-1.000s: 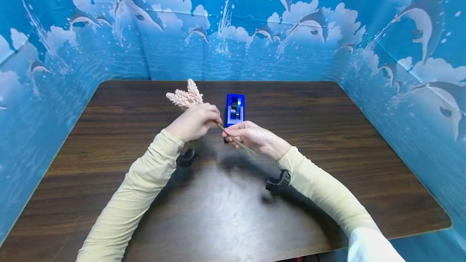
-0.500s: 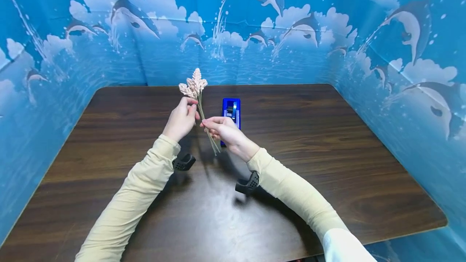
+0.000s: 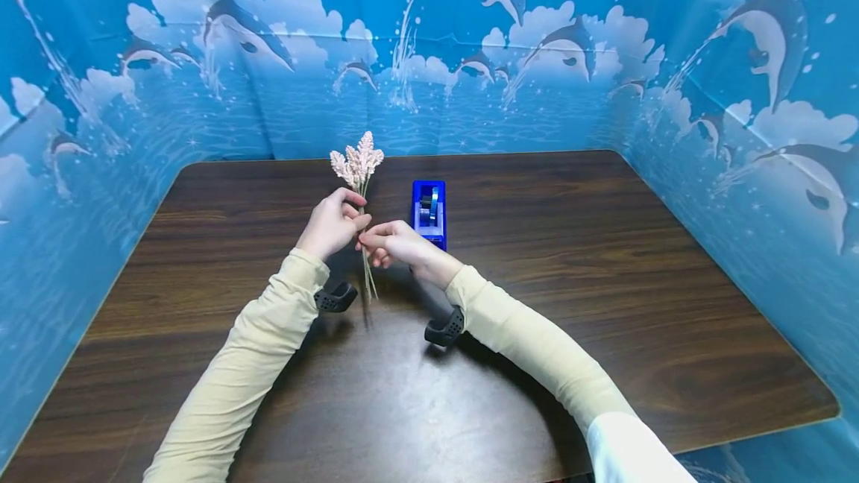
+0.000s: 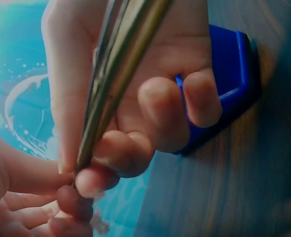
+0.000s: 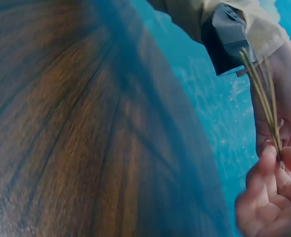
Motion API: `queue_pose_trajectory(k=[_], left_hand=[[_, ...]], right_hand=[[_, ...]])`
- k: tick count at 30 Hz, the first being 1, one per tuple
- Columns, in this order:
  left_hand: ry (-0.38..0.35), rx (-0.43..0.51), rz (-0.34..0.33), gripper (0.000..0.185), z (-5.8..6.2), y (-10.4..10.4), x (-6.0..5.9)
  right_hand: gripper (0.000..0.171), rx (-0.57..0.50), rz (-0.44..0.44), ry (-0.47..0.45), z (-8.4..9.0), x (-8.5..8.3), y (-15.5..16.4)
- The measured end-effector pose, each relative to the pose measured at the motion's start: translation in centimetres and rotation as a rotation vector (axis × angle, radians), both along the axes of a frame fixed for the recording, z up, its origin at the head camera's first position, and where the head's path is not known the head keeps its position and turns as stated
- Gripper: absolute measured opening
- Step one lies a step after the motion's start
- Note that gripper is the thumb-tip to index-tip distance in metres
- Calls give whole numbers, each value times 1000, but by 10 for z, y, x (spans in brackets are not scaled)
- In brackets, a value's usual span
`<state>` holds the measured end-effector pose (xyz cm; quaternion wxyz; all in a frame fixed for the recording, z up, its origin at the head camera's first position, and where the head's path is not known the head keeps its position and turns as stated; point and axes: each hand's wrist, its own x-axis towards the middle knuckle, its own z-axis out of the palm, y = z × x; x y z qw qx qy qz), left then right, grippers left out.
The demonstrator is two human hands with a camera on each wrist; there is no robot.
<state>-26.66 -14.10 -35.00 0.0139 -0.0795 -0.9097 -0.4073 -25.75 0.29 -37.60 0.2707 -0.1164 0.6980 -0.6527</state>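
Note:
A small bunch of pale pink dried flowers (image 3: 358, 161) stands almost upright between the two hands, heads up. My left hand (image 3: 333, 223) pinches the thin stems just below the heads. Right below it, my right hand (image 3: 397, 246) pinches the same stems (image 3: 368, 278) between thumb and fingertips, and their loose ends hang down beneath. In the left wrist view the greenish-brown stems (image 4: 116, 74) cross in front of the right palm, with the fingertips of both hands meeting at the stems. Stem ends (image 5: 264, 98) fan out slightly in the right wrist view.
A blue tape dispenser (image 3: 429, 213) stands on the dark wood table (image 3: 570, 259), just behind the right hand. Black wrist cameras (image 3: 444, 328) hang below both sleeves. A blue curtain (image 3: 302, 118) printed with dolphins surrounds the back and sides of the table.
The flowers have swung from a sideways slant to nearly upright. My right hand has moved left, close to the left hand, and the left hand has turned and shifted slightly left.

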Motion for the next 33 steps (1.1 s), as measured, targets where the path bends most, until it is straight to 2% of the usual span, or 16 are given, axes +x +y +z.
queue_pose_trajectory(k=[6, 10, 16, 19, 23, 28, 33], left_hand=[[-57, -15, -36, 29, -4, -8, -6], [-98, -12, -14, 28, -9, -15, -8], [-176, -21, -17, 23, -21, -25, -13], [-204, -38, -32, 20, -24, -30, -13], [-237, -51, -68, 18, -27, -30, -13], [-321, 2, -134, 23, -29, -23, -15], [-382, 28, -167, 28, -27, -19, -15]], right_hand=[[31, 14, 63, -34, -2, 2, -7], [32, 111, 96, -29, -4, 0, -14], [24, 344, 199, 81, -12, 1, -23], [23, 413, 255, 146, -15, 4, -25], [20, 428, 310, 152, -18, 6, -23], [20, 442, 326, 114, -21, 8, -12], [21, 457, 335, 164, -16, 7, -3]])
